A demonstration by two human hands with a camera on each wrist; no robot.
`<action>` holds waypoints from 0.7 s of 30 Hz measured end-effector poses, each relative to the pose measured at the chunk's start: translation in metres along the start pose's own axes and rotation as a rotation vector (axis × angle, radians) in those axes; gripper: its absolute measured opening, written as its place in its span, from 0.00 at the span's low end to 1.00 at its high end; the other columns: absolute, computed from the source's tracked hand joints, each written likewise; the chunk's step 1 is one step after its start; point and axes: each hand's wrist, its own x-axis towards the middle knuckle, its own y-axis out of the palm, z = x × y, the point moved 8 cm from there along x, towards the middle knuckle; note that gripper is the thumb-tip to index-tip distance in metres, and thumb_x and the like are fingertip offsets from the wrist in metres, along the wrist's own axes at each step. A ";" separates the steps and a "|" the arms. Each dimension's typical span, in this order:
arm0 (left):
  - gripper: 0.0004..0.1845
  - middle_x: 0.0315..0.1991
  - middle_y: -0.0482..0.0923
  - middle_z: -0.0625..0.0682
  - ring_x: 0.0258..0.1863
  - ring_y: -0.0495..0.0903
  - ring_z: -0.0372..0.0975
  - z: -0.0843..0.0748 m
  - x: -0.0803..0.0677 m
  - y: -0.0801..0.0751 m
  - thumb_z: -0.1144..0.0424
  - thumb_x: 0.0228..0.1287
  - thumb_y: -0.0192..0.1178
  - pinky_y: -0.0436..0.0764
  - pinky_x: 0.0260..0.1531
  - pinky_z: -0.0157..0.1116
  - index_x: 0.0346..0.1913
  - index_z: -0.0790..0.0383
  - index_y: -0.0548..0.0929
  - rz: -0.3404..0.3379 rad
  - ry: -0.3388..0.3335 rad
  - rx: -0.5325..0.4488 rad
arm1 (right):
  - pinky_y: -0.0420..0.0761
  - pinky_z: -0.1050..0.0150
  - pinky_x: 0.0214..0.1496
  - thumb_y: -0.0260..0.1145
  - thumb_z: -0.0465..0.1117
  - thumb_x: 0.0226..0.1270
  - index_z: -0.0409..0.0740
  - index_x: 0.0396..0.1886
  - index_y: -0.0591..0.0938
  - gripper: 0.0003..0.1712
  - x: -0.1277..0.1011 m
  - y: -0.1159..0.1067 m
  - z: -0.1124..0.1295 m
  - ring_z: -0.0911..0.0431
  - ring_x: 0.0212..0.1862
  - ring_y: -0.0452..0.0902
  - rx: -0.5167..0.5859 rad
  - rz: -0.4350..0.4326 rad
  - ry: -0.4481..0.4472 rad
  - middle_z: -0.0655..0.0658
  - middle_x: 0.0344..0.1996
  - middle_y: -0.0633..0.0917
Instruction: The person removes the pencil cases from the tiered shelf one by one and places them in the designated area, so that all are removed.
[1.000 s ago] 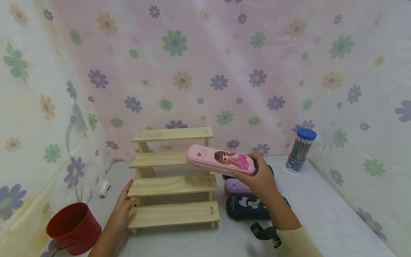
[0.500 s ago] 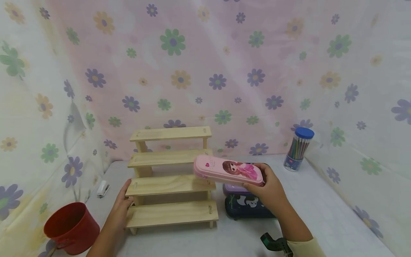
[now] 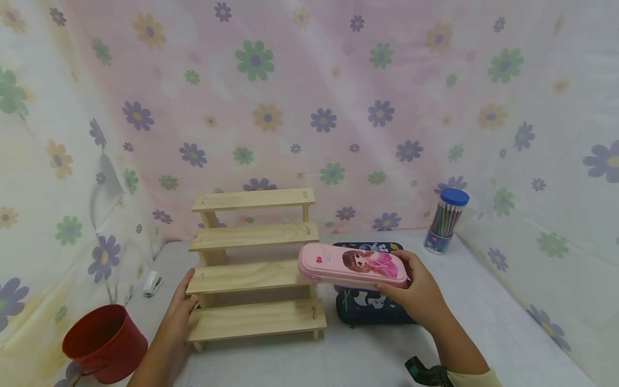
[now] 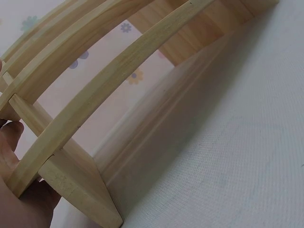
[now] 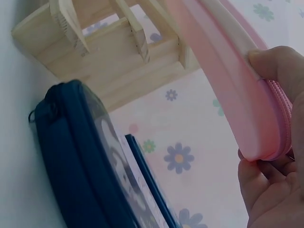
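Observation:
My right hand (image 3: pixel 415 289) grips the right end of a pink pencil case (image 3: pixel 352 265) printed with a cartoon girl, thumb on top and fingers beneath (image 5: pixel 273 190). It holds the case level in the air, just right of the wooden four-step rack (image 3: pixel 251 275), at about the height of the third step. Under the pink pencil case (image 5: pixel 228 71) a navy panda case (image 3: pixel 368 310) lies on the table. My left hand (image 3: pixel 182 299) rests with straight fingers against the rack's left end, by the two lower steps. In the left wrist view the left hand (image 4: pixel 16 199) touches the rack (image 4: pixel 109 80).
Another dark case (image 3: pixel 369 247) lies behind the pink one. A clear tube of pencils with a blue lid (image 3: pixel 447 220) stands at the back right. A red bucket (image 3: pixel 103 344) sits at the front left, with a white stapler (image 3: pixel 152 283) behind it. Floral cloth walls surround the grey table (image 3: pixel 483 322).
My right hand has lowered the pink case and carried it slightly right, from the second step's level to the third's. It now hides the purple case. My left hand stayed on the rack.

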 end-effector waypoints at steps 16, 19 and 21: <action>0.38 0.86 0.25 0.45 0.85 0.24 0.47 -0.002 -0.004 -0.001 0.68 0.82 0.31 0.26 0.79 0.60 0.86 0.40 0.33 0.004 -0.011 0.022 | 0.85 0.58 0.59 0.81 0.54 0.57 0.40 0.75 0.65 0.52 -0.016 -0.019 -0.033 0.45 0.63 0.77 -0.078 0.050 0.065 0.37 0.68 0.77; 0.38 0.86 0.27 0.45 0.85 0.24 0.47 -0.001 -0.002 0.000 0.68 0.82 0.31 0.26 0.79 0.60 0.86 0.40 0.34 -0.008 -0.019 0.010 | 0.84 0.54 0.62 0.81 0.56 0.58 0.41 0.75 0.65 0.53 -0.018 -0.022 -0.038 0.45 0.64 0.77 -0.104 0.066 0.089 0.37 0.69 0.76; 0.38 0.86 0.27 0.45 0.85 0.24 0.46 -0.001 -0.002 0.000 0.68 0.81 0.31 0.25 0.79 0.60 0.86 0.40 0.34 -0.012 -0.013 0.008 | 0.83 0.51 0.63 0.81 0.57 0.57 0.42 0.75 0.65 0.53 -0.020 -0.024 -0.041 0.44 0.65 0.76 -0.128 0.076 0.105 0.36 0.70 0.76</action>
